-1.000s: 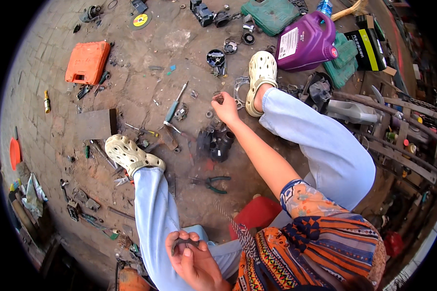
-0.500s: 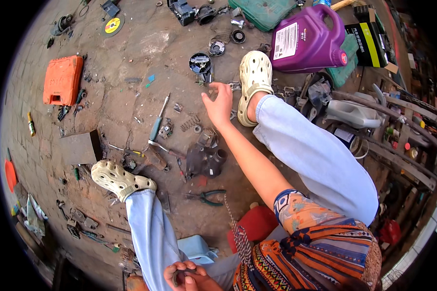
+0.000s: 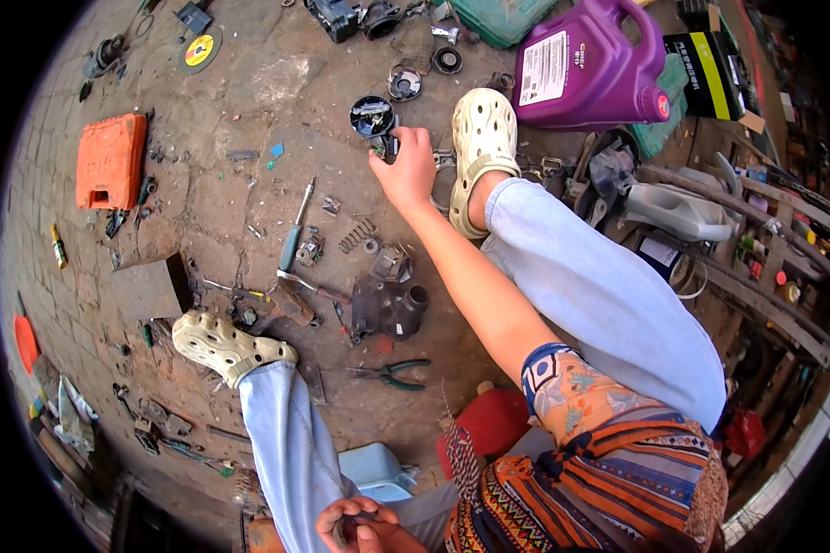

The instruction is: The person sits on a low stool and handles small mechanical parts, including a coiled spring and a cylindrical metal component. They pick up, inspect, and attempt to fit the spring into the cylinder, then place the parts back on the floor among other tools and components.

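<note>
Reaching forward over the floor, my right hand (image 3: 406, 170) has its thumb and fingers closing around the lower end of a black, cup-shaped round part (image 3: 373, 117). The part lies on the ground, and its round end shows shiny bits inside. Just right of the hand is my cream clog (image 3: 484, 138). Low in the picture, by my lap, my left hand (image 3: 369, 527) is curled around a small dark piece (image 3: 349, 527), mostly hidden by the fingers.
Pliers (image 3: 392, 372), a teal-handled screwdriver (image 3: 295, 230), a spring (image 3: 358, 235) and a black housing (image 3: 389, 309) lie between my feet. A purple jug (image 3: 586, 64) stands beyond my right foot. An orange case (image 3: 111, 161) and a metal block (image 3: 152, 286) lie left.
My right hand has moved from beside the black round part onto its lower end, its fingers closing in. My left hand stays curled by my lap. The whole view has shifted slightly.
</note>
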A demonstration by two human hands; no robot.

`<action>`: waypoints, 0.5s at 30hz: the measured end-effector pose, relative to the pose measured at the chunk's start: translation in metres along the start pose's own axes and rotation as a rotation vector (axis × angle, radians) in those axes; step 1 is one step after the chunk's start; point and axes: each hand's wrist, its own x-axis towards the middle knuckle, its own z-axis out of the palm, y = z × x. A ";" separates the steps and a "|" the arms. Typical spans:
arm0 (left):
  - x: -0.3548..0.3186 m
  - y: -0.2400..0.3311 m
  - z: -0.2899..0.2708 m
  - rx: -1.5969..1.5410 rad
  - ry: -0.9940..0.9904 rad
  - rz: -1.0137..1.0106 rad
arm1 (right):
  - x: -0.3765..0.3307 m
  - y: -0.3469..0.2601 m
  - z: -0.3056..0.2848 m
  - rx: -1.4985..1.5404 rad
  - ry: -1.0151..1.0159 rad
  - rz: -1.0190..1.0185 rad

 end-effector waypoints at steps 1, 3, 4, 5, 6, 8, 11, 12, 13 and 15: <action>-0.001 0.001 0.002 0.014 0.007 -0.018 | -0.001 -0.002 -0.003 0.061 -0.020 0.089; -0.001 0.006 0.006 0.046 0.015 -0.050 | -0.006 -0.008 -0.011 0.186 -0.053 0.269; -0.002 0.006 0.006 0.071 0.058 -0.058 | -0.010 -0.001 -0.010 0.238 -0.015 0.304; -0.002 0.007 0.008 0.068 0.043 -0.063 | -0.012 0.004 -0.013 0.353 -0.049 0.406; -0.002 0.008 0.009 0.061 0.041 -0.069 | -0.015 0.002 -0.022 0.581 -0.176 0.633; 0.004 -0.005 0.004 -0.094 0.019 0.055 | -0.029 -0.012 -0.046 1.081 -0.299 1.033; 0.001 -0.010 -0.015 -0.129 -0.145 0.034 | -0.057 -0.013 -0.058 1.365 -0.321 1.309; 0.002 -0.009 -0.014 -0.136 -0.165 0.029 | -0.061 -0.010 -0.063 1.444 -0.366 1.364; 0.000 -0.008 -0.012 -0.151 -0.160 0.033 | -0.065 -0.007 -0.067 1.468 -0.405 1.381; -0.004 -0.007 -0.010 -0.185 -0.141 0.040 | -0.072 -0.009 -0.076 1.507 -0.495 1.419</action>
